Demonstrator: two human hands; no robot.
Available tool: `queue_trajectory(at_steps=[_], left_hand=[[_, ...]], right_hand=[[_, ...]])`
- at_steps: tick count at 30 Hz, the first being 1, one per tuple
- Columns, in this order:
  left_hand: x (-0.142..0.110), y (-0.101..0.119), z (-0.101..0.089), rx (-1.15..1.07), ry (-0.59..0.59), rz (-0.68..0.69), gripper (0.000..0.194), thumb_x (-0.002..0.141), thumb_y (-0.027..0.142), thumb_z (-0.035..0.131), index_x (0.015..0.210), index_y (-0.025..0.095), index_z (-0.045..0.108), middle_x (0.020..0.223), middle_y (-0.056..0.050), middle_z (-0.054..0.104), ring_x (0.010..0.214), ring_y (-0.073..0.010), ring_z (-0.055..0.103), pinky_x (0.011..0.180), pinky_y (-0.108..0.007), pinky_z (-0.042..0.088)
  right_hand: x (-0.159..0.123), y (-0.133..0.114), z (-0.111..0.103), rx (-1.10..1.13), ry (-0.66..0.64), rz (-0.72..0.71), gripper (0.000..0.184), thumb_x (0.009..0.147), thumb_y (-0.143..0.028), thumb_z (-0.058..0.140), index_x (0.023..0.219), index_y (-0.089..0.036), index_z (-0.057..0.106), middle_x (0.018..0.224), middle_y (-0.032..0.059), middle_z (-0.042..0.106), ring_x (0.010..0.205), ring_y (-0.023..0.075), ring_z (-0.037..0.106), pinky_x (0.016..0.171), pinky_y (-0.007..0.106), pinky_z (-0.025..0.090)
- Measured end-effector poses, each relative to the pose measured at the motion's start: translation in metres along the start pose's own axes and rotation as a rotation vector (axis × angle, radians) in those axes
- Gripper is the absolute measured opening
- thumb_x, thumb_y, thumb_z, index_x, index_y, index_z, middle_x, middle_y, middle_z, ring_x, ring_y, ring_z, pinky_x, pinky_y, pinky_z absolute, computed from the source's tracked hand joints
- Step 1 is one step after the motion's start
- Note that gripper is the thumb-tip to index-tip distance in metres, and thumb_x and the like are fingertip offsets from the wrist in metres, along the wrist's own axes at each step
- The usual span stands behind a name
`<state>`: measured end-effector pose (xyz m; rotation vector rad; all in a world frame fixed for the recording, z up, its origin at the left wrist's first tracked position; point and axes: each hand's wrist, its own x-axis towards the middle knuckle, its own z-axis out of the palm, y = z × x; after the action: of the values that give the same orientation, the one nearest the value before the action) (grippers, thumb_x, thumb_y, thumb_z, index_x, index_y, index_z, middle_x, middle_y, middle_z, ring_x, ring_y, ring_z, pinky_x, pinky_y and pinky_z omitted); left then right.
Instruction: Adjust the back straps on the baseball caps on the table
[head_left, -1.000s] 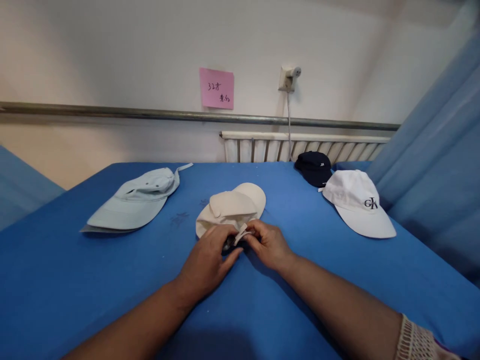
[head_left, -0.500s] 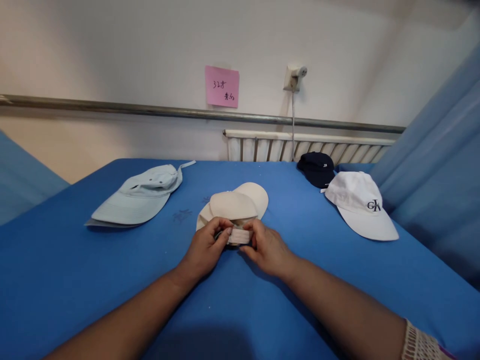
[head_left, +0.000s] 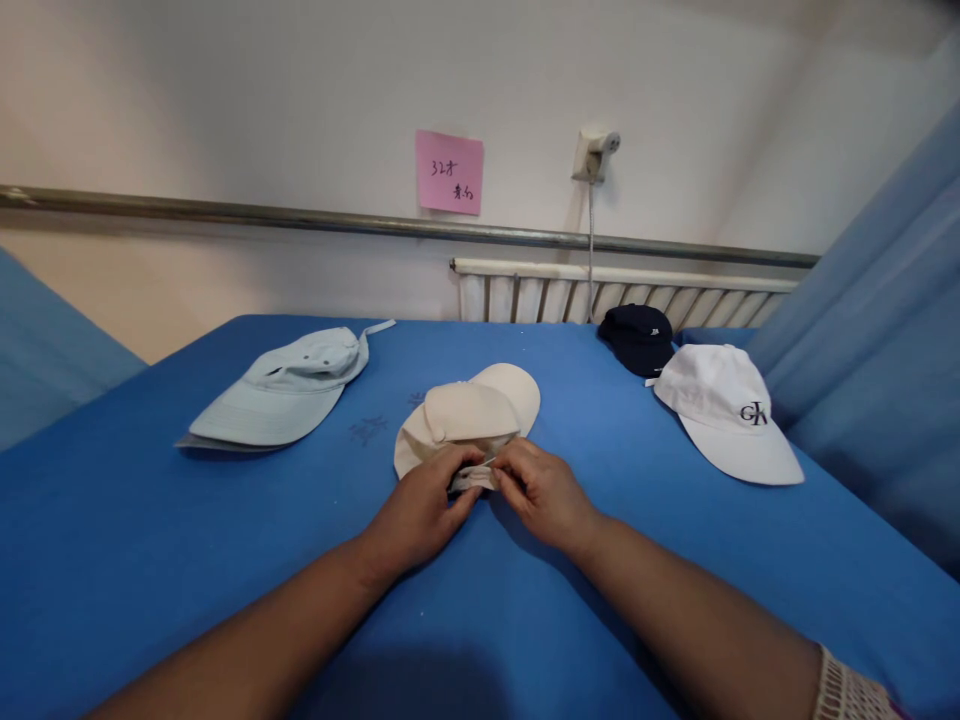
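Observation:
A cream baseball cap [head_left: 469,410] lies on the blue sheet in front of me, its brim pointing away to the upper right. At its near edge, my left hand [head_left: 427,505] grips the back strap [head_left: 474,478] between thumb and fingers. My right hand [head_left: 541,495] pinches the same strap from the other side, near its end. The fingertips are close together, and they partly hide the strap and its fastening.
A pale blue cap [head_left: 289,390] lies to the left. On the right sit a white cap [head_left: 720,410] with dark letters and a navy cap [head_left: 637,338] behind it. A radiator [head_left: 540,295] and rail [head_left: 337,218] run along the wall; a blue curtain [head_left: 870,300] hangs at right.
Both hands have drawn closer together on the strap. It lay flat and stretched between them before; now it is bunched and more covered by the fingers.

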<state>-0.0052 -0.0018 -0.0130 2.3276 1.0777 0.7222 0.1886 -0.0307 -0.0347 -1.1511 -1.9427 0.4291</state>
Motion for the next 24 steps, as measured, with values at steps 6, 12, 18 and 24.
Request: queue_trajectory(at_steps=[6,12,18,24], left_hand=[[0.0009,0.0008,-0.0009,0.003,0.017,0.006,0.024,0.086,0.022,0.056,0.109,0.021,0.060,0.102,-0.003,0.068,0.092,-0.0194,0.064,0.082,-0.032,0.049],[0.0006,0.0037,-0.0009,-0.012,0.050,0.012,0.023,0.088,0.026,0.053,0.109,0.022,0.060,0.103,-0.003,0.069,0.092,-0.0203,0.065,0.083,-0.033,0.050],[0.0012,0.0039,0.0002,0.017,0.029,0.004,0.026,0.083,0.021,0.055,0.109,0.022,0.061,0.103,-0.005,0.069,0.094,-0.0224,0.065,0.086,-0.036,0.050],[0.0004,0.0036,0.0019,0.070,0.017,0.017,0.032,0.082,0.016,0.054,0.113,0.021,0.059,0.109,-0.007,0.068,0.099,-0.0231,0.063,0.088,-0.036,0.048]], right_hand=[[-0.0017,-0.0040,-0.0010,0.010,-0.038,0.098,0.028,0.084,-0.017,0.060,0.109,-0.021,0.049,0.098,0.0029,0.058,0.076,0.0147,0.057,0.068,0.027,0.045],[-0.0006,-0.0047,0.0024,-0.095,-0.056,0.067,0.027,0.083,-0.013,0.055,0.106,-0.020,0.044,0.103,0.0051,0.055,0.077,0.0152,0.055,0.071,0.029,0.045],[0.0011,-0.0046,0.0018,-0.171,-0.089,0.077,0.019,0.086,-0.014,0.050,0.105,-0.021,0.048,0.105,0.0062,0.056,0.086,0.0183,0.057,0.074,0.031,0.045],[0.0016,-0.0053,0.0000,-0.201,-0.119,0.053,0.021,0.086,-0.010,0.048,0.103,-0.021,0.055,0.106,0.0069,0.060,0.093,0.0194,0.059,0.078,0.030,0.047]])
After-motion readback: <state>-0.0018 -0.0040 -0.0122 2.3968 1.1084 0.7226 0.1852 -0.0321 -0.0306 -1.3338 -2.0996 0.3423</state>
